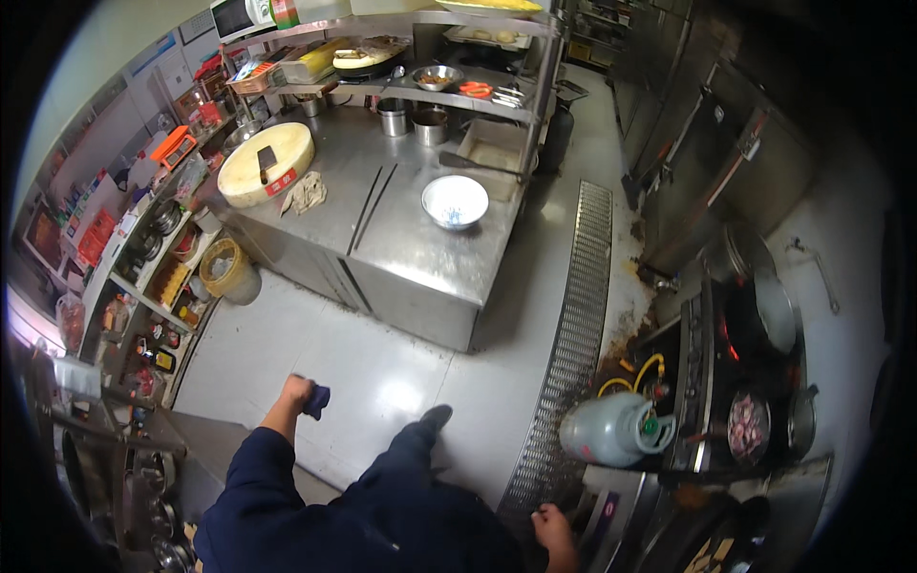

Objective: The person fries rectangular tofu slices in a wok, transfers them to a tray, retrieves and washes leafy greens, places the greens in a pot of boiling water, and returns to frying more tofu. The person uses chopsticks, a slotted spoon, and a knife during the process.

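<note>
My left hand (pixel 298 390) is stretched out over the floor with its fingers closed round a small dark purple thing (pixel 316 401). It looks soft, perhaps a bunched cloth; its exact kind does not show. Low in the view, my right hand (pixel 550 526) hangs by the steel unit on the right, its fingers curled in and nothing visible in them. Ahead stands a steel worktable (pixel 420 258). On it are a white bowl (pixel 456 202), a pair of long dark chopsticks (pixel 373 208), a crumpled rag (pixel 304 194) and a thick round chopping board (pixel 287 153) with a cleaver (pixel 266 164) lying across it.
At right stand a grey gas cylinder (pixel 604 430) with a yellow hose and a stove with a pan of meat pieces (pixel 748 427). Flame shows at a burner behind it. A floor grate (pixel 578 286) runs alongside the table. On the left are a yellowish bin (pixel 229 272) and stocked shelves (pixel 153 277).
</note>
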A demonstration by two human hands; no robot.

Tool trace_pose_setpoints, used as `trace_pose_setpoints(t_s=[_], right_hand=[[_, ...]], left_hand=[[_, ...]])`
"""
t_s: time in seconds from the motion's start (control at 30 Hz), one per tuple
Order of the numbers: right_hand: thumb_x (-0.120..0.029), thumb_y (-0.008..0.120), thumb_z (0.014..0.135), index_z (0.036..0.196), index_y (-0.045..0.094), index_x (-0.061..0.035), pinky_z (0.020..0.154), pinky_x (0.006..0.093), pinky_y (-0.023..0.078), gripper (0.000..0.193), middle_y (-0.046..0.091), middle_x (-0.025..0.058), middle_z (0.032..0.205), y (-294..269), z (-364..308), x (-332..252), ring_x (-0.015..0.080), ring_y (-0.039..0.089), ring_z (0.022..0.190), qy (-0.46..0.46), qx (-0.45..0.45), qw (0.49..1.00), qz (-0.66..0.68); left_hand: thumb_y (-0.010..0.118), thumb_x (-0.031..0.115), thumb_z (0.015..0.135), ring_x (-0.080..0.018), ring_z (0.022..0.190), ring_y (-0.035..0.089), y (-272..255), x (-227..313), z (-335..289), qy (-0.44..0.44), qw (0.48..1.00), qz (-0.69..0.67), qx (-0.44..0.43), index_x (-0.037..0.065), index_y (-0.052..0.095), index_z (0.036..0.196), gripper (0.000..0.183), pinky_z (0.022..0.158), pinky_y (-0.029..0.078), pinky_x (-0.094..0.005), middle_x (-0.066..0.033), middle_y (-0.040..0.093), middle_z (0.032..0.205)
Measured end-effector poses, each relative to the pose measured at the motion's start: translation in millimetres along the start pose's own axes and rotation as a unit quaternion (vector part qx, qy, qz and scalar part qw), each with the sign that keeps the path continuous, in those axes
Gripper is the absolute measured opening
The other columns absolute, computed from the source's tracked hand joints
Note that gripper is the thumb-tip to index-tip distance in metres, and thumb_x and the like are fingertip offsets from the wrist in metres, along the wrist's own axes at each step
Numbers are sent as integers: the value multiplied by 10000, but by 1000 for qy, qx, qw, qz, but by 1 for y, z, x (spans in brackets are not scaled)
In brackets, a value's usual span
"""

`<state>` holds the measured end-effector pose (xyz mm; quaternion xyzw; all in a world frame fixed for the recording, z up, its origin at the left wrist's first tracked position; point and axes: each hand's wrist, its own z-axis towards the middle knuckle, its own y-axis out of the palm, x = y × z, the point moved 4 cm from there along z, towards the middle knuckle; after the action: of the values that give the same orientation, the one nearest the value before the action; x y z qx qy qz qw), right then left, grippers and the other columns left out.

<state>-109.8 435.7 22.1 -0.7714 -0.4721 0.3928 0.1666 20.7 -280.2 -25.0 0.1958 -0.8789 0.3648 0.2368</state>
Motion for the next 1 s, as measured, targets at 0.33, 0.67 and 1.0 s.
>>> trace_pose_setpoints(t_s=[0.33,0.67,1.0], right_hand=[[-378,643,920,1214,638,-63,846,423,527,431,694,192,1073,11,53,-131,334,670,993,52,-36,997,48],[-353,617,928,1233,637,-61,902,417,520,423,692,197,1114,23,52,-138,339,669,1033,206,-80,975,-15],[-240,531,951,1432,475,-84,924,479,497,509,615,219,1222,-2,29,-230,400,608,1098,-50,31,998,34]], left_hand=[[606,216,818,-371,1149,637,25,400,154,147,940,288,108,9,674,1142,390,958,514,-427,-249,670,1186],[620,253,830,-309,1169,646,61,436,164,102,904,413,39,64,718,1166,398,943,528,-396,-153,682,1235],[648,98,812,-154,691,581,147,363,-1,289,920,44,-260,10,657,852,97,651,499,-309,-24,634,762]])
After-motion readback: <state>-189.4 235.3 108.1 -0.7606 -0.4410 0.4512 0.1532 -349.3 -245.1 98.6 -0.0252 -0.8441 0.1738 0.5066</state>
